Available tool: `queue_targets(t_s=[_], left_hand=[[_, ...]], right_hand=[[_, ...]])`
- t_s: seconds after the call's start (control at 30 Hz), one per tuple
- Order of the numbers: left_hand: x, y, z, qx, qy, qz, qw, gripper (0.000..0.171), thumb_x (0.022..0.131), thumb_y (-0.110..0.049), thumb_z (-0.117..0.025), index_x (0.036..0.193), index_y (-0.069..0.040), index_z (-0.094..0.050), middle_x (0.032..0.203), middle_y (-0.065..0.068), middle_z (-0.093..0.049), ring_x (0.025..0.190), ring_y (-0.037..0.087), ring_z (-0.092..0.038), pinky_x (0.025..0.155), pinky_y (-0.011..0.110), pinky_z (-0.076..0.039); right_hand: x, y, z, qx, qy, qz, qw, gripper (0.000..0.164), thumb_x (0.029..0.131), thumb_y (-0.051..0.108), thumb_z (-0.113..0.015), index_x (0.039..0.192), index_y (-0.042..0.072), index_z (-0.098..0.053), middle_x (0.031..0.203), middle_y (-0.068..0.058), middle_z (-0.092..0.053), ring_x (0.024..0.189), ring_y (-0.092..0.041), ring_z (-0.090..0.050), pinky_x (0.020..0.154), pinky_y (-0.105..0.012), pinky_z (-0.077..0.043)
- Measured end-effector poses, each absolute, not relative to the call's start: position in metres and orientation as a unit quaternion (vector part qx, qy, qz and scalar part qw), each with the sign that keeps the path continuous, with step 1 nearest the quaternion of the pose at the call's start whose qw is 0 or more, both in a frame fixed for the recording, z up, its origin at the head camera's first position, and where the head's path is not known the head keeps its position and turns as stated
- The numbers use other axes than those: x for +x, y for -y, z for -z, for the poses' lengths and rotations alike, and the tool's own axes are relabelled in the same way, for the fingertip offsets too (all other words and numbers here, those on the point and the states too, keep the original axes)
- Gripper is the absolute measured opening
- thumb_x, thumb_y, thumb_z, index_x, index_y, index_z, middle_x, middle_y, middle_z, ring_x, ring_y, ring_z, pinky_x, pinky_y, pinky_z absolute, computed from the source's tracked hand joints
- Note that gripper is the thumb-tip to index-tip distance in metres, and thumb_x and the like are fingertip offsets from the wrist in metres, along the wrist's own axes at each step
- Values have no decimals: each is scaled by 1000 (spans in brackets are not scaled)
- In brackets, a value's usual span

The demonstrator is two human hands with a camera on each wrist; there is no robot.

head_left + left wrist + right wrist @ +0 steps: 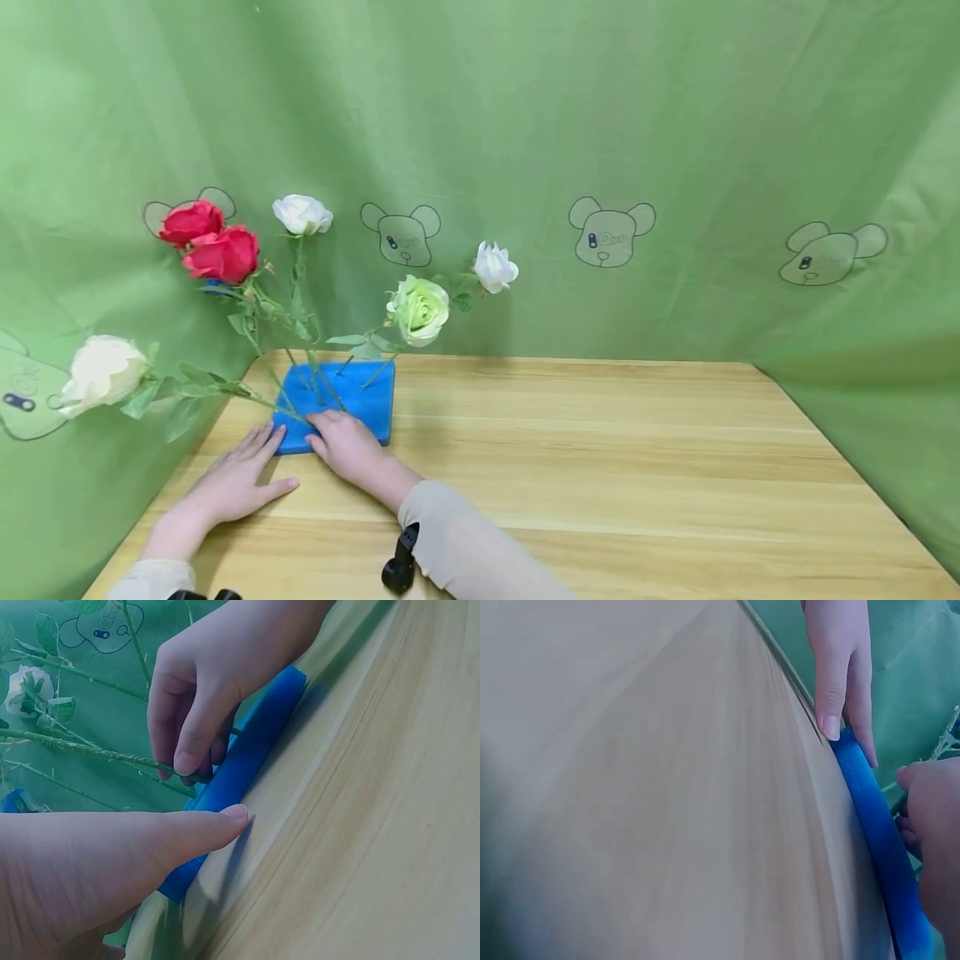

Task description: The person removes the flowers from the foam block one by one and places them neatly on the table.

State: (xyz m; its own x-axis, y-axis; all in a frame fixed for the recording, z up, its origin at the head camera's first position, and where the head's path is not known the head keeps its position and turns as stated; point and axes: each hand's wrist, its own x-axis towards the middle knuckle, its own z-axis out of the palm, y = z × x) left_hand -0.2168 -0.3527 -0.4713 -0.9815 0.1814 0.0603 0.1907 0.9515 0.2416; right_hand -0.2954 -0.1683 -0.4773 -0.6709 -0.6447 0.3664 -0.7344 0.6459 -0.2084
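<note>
A blue foam-like slab [378, 396] lies at the table's left end, with several artificial roses standing in it. My right hand [352, 450] pinches the low end of a stem [90, 752] at the slab's near side; this stem leans left to a white rose [105, 372]. Whether its tip is inside the slab is hidden by the fingers. My left hand [236, 483] rests with straight fingers at the slab's near left corner, thumb spread apart. Behind rise two red roses [223, 255], a white rose [302, 215], a pale green rose [422, 311] and another white rose [496, 267].
The wooden tabletop [637, 467] extends far to the right of the slab. A green curtain [675, 150] with bear-head drawings encloses the back and sides. Something small and blue [217, 287] shows behind the red roses, mostly hidden.
</note>
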Motion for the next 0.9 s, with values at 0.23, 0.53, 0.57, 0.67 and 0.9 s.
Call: queue_targets(t_s=[0.23,0.53,0.57,0.67,0.9], left_hand=[[-215,352,470,-92,987,130,12,93,88,-60,-60,149,3,-32,155,31,-25,141,53,-25,106,73,-29],[-217,351,469,-96,987,129,18,92,87,-59,-61,149,4,-33,155,31,-26,140,54,-27,106,72,-30],[-217,351,469,-96,987,129,19,92,87,-59,-61,149,4,-33,155,31,-26,140,54,-27,106,72,-30],[-217,352,468,-98,987,129,18,92,87,-59,-61,149,4,-33,155,31,-26,140,54,-27,106,72,-30],[-218,353,471,-98,985,139,13,93,87,-60,-60,149,4,-32,156,31,-24,140,54,-26,107,72,-29]], right_hand=[[-296,182,483,310,882,-332,124,21,95,24,-63,113,18,-72,111,6,-73,105,-6,-68,88,-14,-53],[-295,189,487,235,842,-473,108,14,91,20,-69,102,17,-77,99,6,-77,91,-2,-70,75,-9,-52],[-295,190,487,234,840,-477,112,14,91,19,-69,102,17,-77,98,6,-77,91,-2,-70,75,-9,-52],[-295,190,490,225,835,-487,122,14,91,19,-69,102,18,-78,99,6,-77,92,-3,-70,76,-9,-53],[-293,191,493,206,821,-519,119,15,91,18,-69,103,17,-77,100,5,-77,93,-4,-70,76,-11,-53]])
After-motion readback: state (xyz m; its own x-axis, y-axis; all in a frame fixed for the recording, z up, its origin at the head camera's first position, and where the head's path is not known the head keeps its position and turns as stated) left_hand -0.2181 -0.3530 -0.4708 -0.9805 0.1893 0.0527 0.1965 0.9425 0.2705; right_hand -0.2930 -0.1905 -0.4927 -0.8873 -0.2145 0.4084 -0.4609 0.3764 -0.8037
